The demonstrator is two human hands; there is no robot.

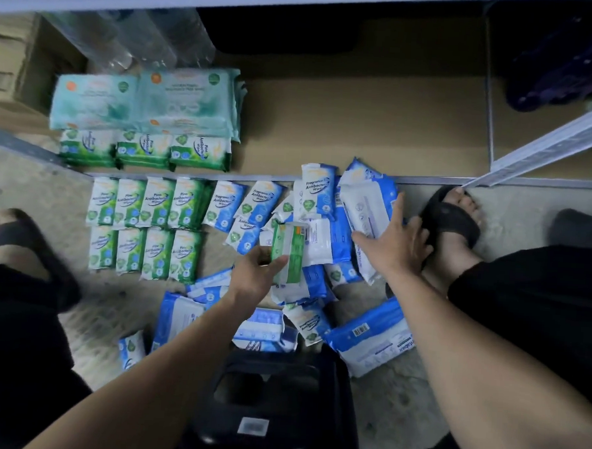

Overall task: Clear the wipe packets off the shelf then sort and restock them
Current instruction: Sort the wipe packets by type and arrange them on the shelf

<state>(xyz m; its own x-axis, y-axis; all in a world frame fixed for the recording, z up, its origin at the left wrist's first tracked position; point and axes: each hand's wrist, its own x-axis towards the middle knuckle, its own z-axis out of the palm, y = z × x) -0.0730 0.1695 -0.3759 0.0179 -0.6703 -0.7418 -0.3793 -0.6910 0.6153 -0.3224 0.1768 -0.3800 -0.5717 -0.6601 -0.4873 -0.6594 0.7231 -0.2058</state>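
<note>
My left hand (256, 273) grips a green wipe packet (291, 251), back side up, above the floor pile. My right hand (391, 241) rests with spread fingers on a large blue and white wipe pack (366, 202) near the shelf edge. Green pine packets (147, 226) lie in two neat rows on the floor at the left. Blue fragrance-free packets (251, 201) lie loosely in the middle. On the bottom shelf (344, 124) stand three green packets (144, 149) in front of pale teal wipe packs (147, 99).
A black plastic stool (271, 401) sits between my legs. My sandalled feet (454, 222) flank the pile. More blue packs (371, 334) lie on the floor at the right. Cardboard boxes (18, 69) and wrapped water bottles (143, 37) stand at the shelf's left.
</note>
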